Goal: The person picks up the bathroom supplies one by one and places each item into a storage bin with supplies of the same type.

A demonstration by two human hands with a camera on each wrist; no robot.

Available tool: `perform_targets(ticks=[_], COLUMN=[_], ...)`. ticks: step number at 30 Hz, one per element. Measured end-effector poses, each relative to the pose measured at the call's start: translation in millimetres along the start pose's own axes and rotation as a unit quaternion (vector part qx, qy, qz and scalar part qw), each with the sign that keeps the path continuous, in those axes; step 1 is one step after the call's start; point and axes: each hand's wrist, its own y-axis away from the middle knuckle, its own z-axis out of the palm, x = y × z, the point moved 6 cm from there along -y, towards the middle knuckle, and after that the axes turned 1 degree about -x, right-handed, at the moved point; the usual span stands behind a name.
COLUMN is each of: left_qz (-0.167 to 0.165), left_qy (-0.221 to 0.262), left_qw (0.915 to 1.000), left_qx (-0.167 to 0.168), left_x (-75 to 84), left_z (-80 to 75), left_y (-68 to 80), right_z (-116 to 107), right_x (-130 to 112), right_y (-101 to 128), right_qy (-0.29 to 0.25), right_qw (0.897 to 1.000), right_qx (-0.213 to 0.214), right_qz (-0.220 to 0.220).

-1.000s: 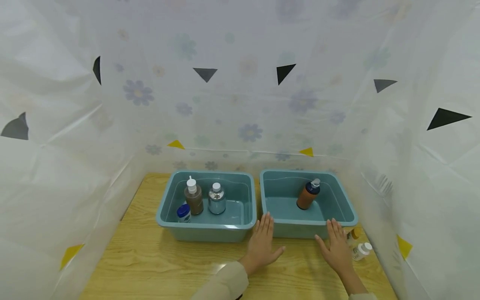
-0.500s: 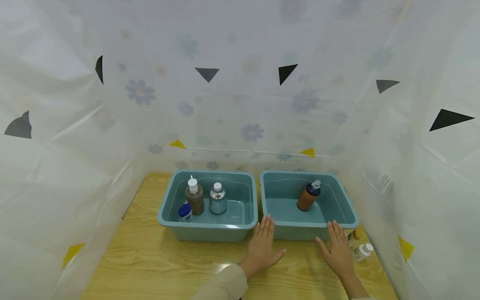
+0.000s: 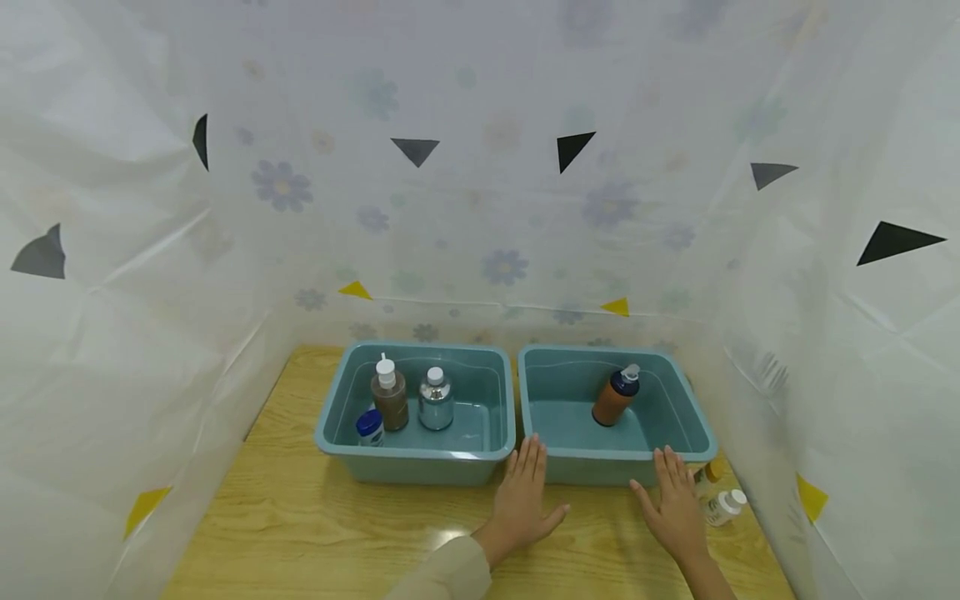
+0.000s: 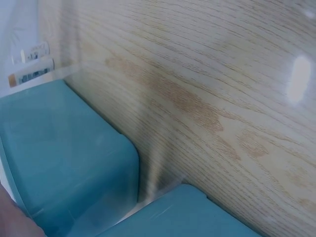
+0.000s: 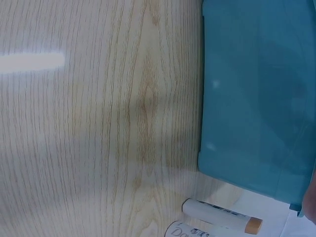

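Observation:
The right blue-green plastic bin (image 3: 600,468) holds an orange-brown bottle (image 3: 611,408) with a dark collar and pale top. My left hand (image 3: 519,500) has its fingers straight, their tips at this bin's front left corner. Near the front right corner, my right hand (image 3: 672,504) touches the front rim with straight fingers, thumb spread. Inside the left bin (image 3: 420,471) stand a brown pump bottle (image 3: 390,402), a clear bottle with white cap (image 3: 436,402) and a blue-lidded jar (image 3: 370,427). Only a bit of each hand shows in the wrist views.
Right of the right bin, a white bottle (image 3: 723,508) and an orange-capped bottle (image 5: 219,216) stand on the wooden table (image 3: 315,533). The two bins sit side by side with a narrow gap. Pale flower-patterned sheeting (image 3: 465,217) encloses the table at the back and sides.
The right bin, with its bottle, has shifted slightly toward me and a little left, and both hands have come back with it. The left bin looks unmoved.

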Motion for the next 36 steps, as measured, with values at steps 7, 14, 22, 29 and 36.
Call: perform_targets(ticks=[7, 14, 22, 29, 36], left_qz=[0.005, 0.009, 0.011, 0.018, 0.022], left_qy=[0.024, 0.011, 0.023, 0.013, 0.014], left_qw=[0.9996, 0.9998, 0.9988, 0.9988, 0.9994], left_qx=[0.013, 0.016, 0.041, 0.044, 0.022], left_x=[0.9, -0.5, -2.3, -1.7, -3.4], left_z=[-1.5, -2.7, -1.8, -4.5, -2.7], left_y=[3.2, 7.4, 12.4, 14.4, 16.1], right_z=[-2, -2, -3, -2, -3], right_x=[-3, -5, -11, -9, -12], right_y=[3, 5, 7, 8, 8], right_qy=[0.004, 0.009, 0.004, 0.006, 0.017], right_qw=[1.000, 1.000, 1.000, 1.000, 1.000], right_qx=[0.001, 0.015, 0.007, -0.003, 0.008], right_qz=[-0.001, -0.009, -0.001, 0.008, -0.006])
